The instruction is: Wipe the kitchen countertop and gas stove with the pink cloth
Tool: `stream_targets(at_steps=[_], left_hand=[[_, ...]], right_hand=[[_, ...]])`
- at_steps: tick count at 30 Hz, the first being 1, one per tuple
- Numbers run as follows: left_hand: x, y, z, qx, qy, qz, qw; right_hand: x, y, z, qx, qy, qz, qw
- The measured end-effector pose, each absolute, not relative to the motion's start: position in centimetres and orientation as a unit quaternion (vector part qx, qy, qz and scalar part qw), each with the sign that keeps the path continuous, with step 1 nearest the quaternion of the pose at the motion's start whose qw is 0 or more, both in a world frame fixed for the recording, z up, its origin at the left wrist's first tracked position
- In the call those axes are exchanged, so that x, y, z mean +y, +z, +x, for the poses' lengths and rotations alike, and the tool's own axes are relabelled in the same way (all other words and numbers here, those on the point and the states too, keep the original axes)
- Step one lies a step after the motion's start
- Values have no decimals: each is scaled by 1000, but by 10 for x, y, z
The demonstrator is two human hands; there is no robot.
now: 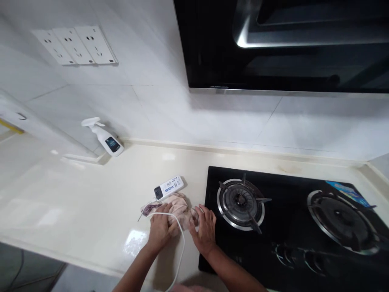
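A crumpled pale pink cloth (179,205) with a darker purplish patch lies on the counter, left of the stove. My left hand (161,227) is closed on its near left side, fingers curled into the fabric. My right hand (205,229) grips the cloth's right end, close to the stove's left edge. Just behind the cloth lies a white power bank (172,187) with a dark display and blue print. A white cable (183,243) passes over my left hand and runs down toward the counter's front edge. The fabric under my fingers is partly hidden.
A black gas stove (281,215) with two burners fills the right side, under a black range hood (219,61). Against the back wall stands a white spray bottle (106,138) beside a raised ledge. Wall sockets (75,44) are at the upper left.
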State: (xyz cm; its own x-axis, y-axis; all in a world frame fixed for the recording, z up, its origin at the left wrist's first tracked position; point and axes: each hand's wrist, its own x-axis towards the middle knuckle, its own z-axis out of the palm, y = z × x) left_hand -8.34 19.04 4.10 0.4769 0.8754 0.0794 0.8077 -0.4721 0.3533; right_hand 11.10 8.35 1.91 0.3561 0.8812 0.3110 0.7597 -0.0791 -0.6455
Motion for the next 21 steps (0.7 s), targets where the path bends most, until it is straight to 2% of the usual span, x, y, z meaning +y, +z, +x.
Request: stream_targets(at_steps=[6, 12, 16, 21], left_hand=[[188, 42, -51, 460, 131, 859, 180], [141, 32, -53, 353, 170, 858, 330], [135, 35, -66, 316, 174, 822, 441], [123, 35, -48, 351, 153, 740, 553]], right_hand=[[79, 21, 113, -623, 49, -690, 365], [52, 44, 128, -737, 172, -619, 209], [44, 62, 120, -723, 179, -655, 126], [28, 75, 123, -667, 187, -709, 132]])
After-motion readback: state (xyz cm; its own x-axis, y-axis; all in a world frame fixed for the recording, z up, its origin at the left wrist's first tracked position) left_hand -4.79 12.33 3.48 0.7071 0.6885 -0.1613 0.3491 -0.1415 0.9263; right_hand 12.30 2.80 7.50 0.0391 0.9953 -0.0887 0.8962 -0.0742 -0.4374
